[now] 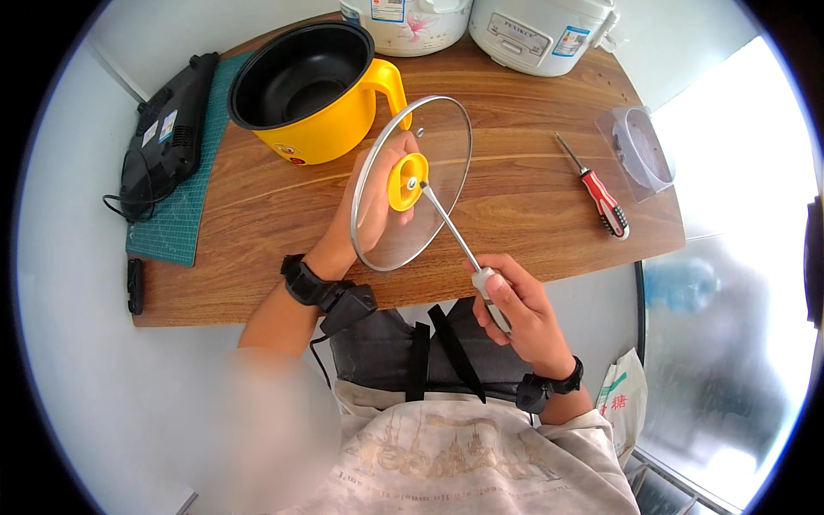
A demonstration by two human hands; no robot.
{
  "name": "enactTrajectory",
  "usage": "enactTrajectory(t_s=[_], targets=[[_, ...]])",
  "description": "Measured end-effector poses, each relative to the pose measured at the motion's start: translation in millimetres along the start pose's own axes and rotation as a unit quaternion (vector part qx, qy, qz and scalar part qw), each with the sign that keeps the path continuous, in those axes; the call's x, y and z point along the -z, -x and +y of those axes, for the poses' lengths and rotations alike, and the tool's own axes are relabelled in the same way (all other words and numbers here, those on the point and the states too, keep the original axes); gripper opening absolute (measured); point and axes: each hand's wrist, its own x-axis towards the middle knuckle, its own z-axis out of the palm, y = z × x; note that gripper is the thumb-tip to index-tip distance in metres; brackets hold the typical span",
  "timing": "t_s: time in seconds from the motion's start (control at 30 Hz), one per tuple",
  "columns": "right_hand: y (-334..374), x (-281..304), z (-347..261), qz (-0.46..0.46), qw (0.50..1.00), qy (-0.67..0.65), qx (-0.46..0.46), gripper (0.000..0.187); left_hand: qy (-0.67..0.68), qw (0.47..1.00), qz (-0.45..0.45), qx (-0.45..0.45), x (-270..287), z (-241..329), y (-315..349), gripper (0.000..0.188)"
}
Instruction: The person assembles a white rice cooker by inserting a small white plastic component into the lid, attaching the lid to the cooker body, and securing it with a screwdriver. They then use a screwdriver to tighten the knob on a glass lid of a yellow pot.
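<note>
My left hand (pixel 371 210) holds up a round glass lid (pixel 436 129) with a metal rim, tilted over the front of the table. Its fingers, seen partly through the glass, are closed around the yellow lid knob (pixel 397 196). A small screw shows at the knob's centre. My right hand (pixel 525 311) grips the pale handle of a screwdriver (pixel 452 226). The shaft slants up and left, its tip at or very close to the screw; whether it is seated in the screw I cannot tell.
A yellow pot (pixel 322 133) with a black inside stands behind the lid. Two rice cookers (pixel 536 39) are at the back. A red-and-black screwdriver (pixel 605 202) and a clear plastic container (pixel 639 150) lie right. A black device (pixel 176 137) rests on a green cutting mat (pixel 184 227).
</note>
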Motion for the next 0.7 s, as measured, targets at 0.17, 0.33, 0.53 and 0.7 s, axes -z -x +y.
enactTrajectory(t_s=[0.17,0.33,0.53,0.7], targets=[[-1.7,-6.4,8.2,0.003,0.999,-0.048,-0.010,0.032,-0.037,0.999,0.015,-0.013,-4.4,6.5,2.9,0.035],[-0.3,-9.1,9.3,-0.013,0.998,-0.056,-0.002,0.032,-0.006,0.999,0.042,-0.015,-6.2,3.2,2.6,0.034],[-2.1,-8.3,9.4,-0.021,0.998,-0.057,0.001,0.033,-0.026,0.999,0.022,-0.027,-4.3,2.0,1.8,0.034],[-1.5,-8.9,8.3,-0.019,0.999,-0.048,-0.001,0.033,-0.026,0.999,0.021,-0.038,-3.8,0.0,1.1,0.034]])
